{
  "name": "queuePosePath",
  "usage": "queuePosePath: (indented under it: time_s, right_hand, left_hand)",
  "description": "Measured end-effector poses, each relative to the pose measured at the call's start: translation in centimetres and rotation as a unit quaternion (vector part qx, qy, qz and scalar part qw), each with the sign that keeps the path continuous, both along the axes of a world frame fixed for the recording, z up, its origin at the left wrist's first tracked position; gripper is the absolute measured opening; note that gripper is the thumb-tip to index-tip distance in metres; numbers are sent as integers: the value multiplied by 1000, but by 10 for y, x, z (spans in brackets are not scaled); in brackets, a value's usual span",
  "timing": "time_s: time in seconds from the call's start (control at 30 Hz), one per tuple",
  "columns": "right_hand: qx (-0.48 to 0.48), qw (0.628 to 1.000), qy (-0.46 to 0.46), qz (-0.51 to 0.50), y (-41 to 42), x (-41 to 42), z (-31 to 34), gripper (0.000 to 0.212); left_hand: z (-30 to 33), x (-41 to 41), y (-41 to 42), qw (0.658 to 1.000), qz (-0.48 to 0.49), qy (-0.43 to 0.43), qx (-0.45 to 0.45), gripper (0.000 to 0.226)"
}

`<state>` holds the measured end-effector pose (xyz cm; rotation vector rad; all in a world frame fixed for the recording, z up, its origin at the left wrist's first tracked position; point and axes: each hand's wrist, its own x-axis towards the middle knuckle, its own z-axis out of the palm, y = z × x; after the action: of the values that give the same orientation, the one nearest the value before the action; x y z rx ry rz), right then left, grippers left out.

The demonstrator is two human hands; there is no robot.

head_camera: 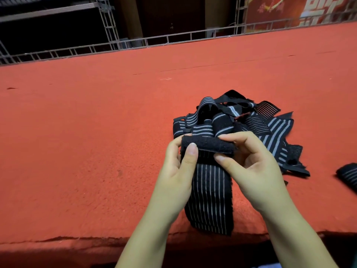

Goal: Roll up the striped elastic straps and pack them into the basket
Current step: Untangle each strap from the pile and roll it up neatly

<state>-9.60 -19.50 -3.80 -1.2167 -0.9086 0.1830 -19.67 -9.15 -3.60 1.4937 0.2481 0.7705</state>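
At the centre of the red felt-covered table (96, 132), just short of its near edge, you have one black elastic strap with thin grey lengthwise stripes (209, 194) laid out toward you, its tail running to 6 o'clock. Your left hand (178, 171) pinches the left end of the first plain black fold at the strap's far end, thumb on top; your right hand (249, 167) pinches the right end of the same fold between thumb and forefinger. Neither hand is released or clenched on nothing.

By my reading, this roll has barely begun: only one turn is formed, and nearly the whole striped length lies flat. At 12 to 2 o'clock from your hands, touching the strap's far end, sits a loose heap of black grey-striped straps (251, 122), all unrolled as far as can be seen. At 3 o'clock, cut by the picture's edge, lies a short dark striped piece (347, 176); whether it is a finished roll I cannot tell.

The basket is not in view, so nothing shows as packed. Most of the task seems left.
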Motion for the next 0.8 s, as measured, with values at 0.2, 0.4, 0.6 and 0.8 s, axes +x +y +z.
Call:
queuePosePath:
  time_s: [0.2, 0.4, 0.6, 0.8]
  right_hand:
    - [-24, 1000, -14, 14, -1, 3, 1, 32]
    - [-81, 985, 77, 132, -9, 9, 4, 45]
    - [-122, 975, 126, 139, -5, 3, 5, 58]
    - [-100, 974, 156, 133, -6, 0, 6, 24]
  left_hand:
    - [-5, 3, 0, 999, 1, -28, -28, 22]
    - [-7, 1, 3, 998, -10, -54, -35, 18]
    - [-9, 0, 4, 999, -13, -46, -9, 21]
    - [-9, -2, 8, 994, 17, 22, 104, 36]
